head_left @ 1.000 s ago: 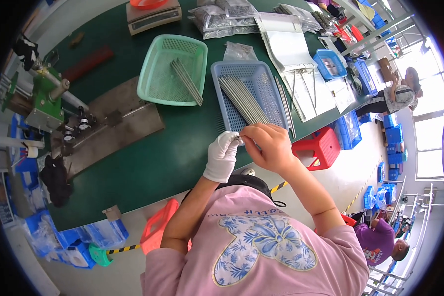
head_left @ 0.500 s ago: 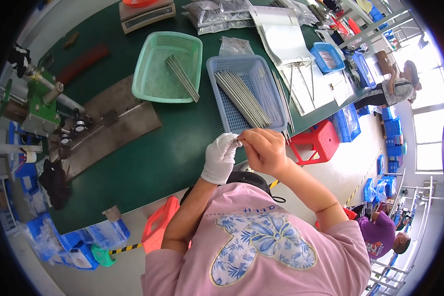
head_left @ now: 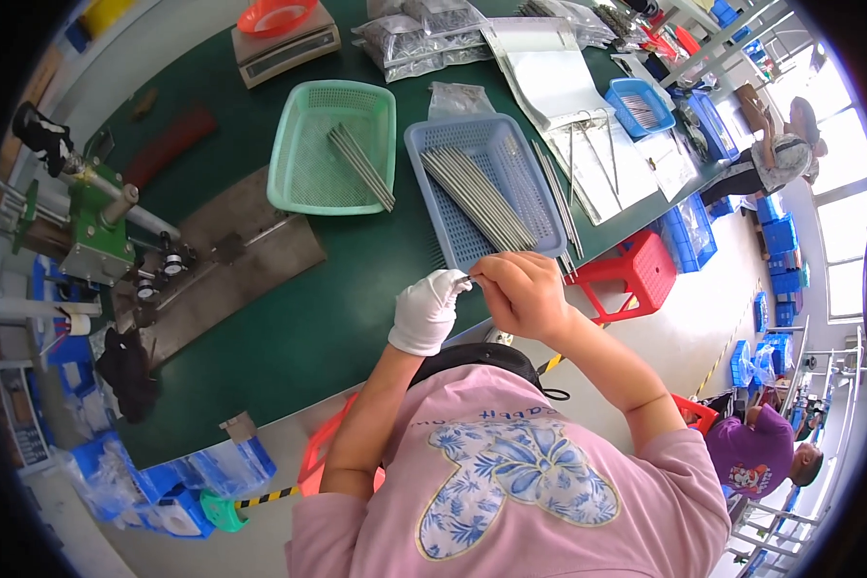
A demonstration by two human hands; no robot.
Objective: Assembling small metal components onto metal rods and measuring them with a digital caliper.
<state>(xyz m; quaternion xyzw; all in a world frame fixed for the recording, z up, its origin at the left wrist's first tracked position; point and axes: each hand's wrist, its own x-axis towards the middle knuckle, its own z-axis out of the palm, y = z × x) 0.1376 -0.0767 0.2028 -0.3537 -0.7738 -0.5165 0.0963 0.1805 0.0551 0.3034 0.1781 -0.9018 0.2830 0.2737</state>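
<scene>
My left hand wears a white glove and pinches one end of a thin metal rod just above the near edge of the green table. My right hand is bare and closes its fingers on the same rod right beside the glove. Directly beyond both hands stands a blue mesh basket holding several long grey rods. Left of it is a green mesh basket with a few rods lying along its right side.
A green clamp machine on a grey metal plate stands at the left. A scale with a red bowl, plastic bags and white sheets lie at the back. A red stool stands at the right; other people work beyond.
Both hands stay together at the table's near edge, still working the thin rod between their fingertips. The baskets have not moved.
</scene>
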